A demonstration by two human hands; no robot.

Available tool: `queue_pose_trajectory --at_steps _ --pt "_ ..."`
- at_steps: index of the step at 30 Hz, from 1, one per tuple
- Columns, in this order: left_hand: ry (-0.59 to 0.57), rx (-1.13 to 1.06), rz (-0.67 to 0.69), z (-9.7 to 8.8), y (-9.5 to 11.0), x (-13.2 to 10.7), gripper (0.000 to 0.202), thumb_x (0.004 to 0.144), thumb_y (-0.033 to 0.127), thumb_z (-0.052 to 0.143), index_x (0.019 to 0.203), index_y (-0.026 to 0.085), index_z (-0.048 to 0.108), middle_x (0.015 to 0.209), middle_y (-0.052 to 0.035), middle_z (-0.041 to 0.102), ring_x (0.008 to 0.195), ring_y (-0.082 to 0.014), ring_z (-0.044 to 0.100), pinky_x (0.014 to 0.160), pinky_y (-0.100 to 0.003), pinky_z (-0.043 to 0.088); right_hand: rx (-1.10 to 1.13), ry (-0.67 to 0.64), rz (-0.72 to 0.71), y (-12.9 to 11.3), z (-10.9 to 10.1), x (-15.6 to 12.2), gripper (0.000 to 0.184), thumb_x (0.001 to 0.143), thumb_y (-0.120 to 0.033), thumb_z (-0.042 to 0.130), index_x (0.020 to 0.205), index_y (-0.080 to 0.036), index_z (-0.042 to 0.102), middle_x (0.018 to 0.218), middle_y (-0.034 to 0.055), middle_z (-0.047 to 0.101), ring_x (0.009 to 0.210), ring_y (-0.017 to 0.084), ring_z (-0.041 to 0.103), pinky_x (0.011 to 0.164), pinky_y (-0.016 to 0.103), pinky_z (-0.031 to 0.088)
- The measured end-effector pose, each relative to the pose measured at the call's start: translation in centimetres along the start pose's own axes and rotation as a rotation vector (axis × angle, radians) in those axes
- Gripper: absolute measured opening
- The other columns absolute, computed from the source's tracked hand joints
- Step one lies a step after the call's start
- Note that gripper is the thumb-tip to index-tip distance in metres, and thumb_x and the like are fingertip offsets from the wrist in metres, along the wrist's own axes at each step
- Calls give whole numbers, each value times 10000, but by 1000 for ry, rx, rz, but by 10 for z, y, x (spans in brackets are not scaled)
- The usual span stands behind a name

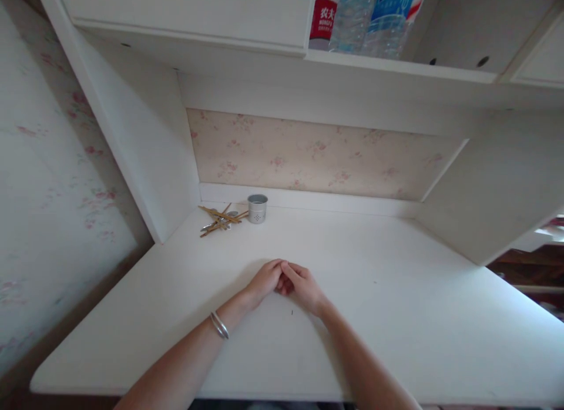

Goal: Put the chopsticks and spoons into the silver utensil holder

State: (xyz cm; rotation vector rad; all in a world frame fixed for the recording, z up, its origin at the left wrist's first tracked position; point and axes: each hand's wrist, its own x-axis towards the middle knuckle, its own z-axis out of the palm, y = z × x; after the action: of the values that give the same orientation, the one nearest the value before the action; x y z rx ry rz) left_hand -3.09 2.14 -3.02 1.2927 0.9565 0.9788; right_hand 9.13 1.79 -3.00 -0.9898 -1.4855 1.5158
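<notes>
My left hand (267, 279) and my right hand (304, 286) rest together on the white desk (396, 316), fingertips touching and fingers curled inward. No object shows between them, and both hands are closed. Beyond them, toward the back left, lies a loose crossed pile of wooden chopsticks (215, 215) mixed with shiny metal cutlery (205, 228), perhaps spoons. A small silver-grey metal cup (258, 210) with a pattern of holes stands upright at the right end of the pile. Silver bangles (219, 325) circle my left wrist.
White side panels (145, 145) bound the desk left and right. Overhead runs a cabinet (189, 16) with an open shelf holding a red-labelled bottle (324, 19) and clear plastic bottles (352, 19). Flowered wallpaper (299, 154) covers the back. A tiny dark speck (291, 312) lies near my hands.
</notes>
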Motion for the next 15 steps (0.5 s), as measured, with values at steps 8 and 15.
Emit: queue_pose_trajectory --at_steps 8,15 --pt "-69 13 18 -15 -4 -7 196 818 283 403 693 165 496 500 23 503 466 -106 490 460 -226 337 -121 -74 -22 1 3 0 499 864 -593 418 708 -148 581 594 21 588 501 96 510 512 234 401" --pt "-67 7 -11 -16 -8 -4 174 811 288 419 724 165 506 528 19 519 486 -110 499 472 -229 345 -115 -83 -14 0 1 0 501 863 -590 419 700 -145 581 590 19 588 495 93 506 506 230 404"
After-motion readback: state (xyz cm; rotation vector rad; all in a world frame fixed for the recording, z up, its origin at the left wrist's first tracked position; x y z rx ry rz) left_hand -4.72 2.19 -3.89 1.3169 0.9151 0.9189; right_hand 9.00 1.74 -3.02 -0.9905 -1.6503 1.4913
